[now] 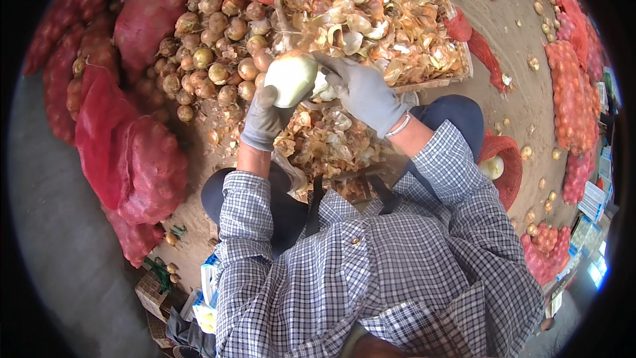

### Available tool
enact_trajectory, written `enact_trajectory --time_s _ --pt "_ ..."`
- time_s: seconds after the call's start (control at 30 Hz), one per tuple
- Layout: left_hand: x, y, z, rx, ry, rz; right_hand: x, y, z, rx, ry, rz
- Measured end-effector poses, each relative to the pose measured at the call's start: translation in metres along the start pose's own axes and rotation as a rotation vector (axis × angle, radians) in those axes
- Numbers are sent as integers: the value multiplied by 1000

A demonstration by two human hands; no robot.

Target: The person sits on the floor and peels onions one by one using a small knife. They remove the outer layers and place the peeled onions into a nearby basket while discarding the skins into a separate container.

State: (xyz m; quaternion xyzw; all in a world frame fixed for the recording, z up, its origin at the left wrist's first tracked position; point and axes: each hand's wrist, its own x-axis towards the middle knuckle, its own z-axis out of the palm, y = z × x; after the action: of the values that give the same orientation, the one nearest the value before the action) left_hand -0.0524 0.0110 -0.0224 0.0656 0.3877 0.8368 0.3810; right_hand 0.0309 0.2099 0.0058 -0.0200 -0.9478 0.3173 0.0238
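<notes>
- Fingers first: our left hand (pixel 264 119), in a grey knit glove, curls narrow around the lower side of a peeled onion (pixel 291 78), thumb up against its pale flank, while our right hand (pixel 361 89), gloved the same, wraps over the far end, fingertips bent onto the flesh.
- We hold the onion between both hands, above our lap and just in front of the basket rim.
- We judge this onion firm and fairly heavy for its size; stripped of its dry skin, the whitish-green surface looks smooth and probably moist, so slippery under bare skin, less so under knit gloves.
- We think the safest hold is around the broad middle, palm cupped beneath, leaving the root and neck ends free; a hard pinch could bruise the outer layer.
- Below our hands, a heap of papery onion skins (pixel 324 142) lies on our lap, light and brittle.
- Beyond, a shallow woven basket (pixel 457 40) holds more skins and scraps.
- To our left, a pile of unpeeled brown onions (pixel 212 53) rests on the ground, touching the basket's corner.
- Red mesh sacks (pixel 126 152) full of onions lie around the pile and along the right edge; loose onions dot the dirt floor (pixel 510 20).
- Our checked shirt sleeves (pixel 450 172) frame the lower view.
</notes>
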Motion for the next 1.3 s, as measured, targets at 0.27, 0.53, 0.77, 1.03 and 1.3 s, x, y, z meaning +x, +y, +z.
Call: enact_trajectory --time_s 0.27,0.53,0.77,1.03,1.3 --pt "0 2 9 64 -46 -6 11 19 -20 -223 36 -210" --pt "-5 -16 1 311 -6 -123 15 12 -31 963 -238 446" --pt "-9 -5 2 130 -1 -122 10 8 -43 759 -179 228" --pt "-13 3 38 768 -2 84 1 10 -22 541 139 324" --pt "-34 -8 72 962 -1 242 21 37 -19 1086 319 876"
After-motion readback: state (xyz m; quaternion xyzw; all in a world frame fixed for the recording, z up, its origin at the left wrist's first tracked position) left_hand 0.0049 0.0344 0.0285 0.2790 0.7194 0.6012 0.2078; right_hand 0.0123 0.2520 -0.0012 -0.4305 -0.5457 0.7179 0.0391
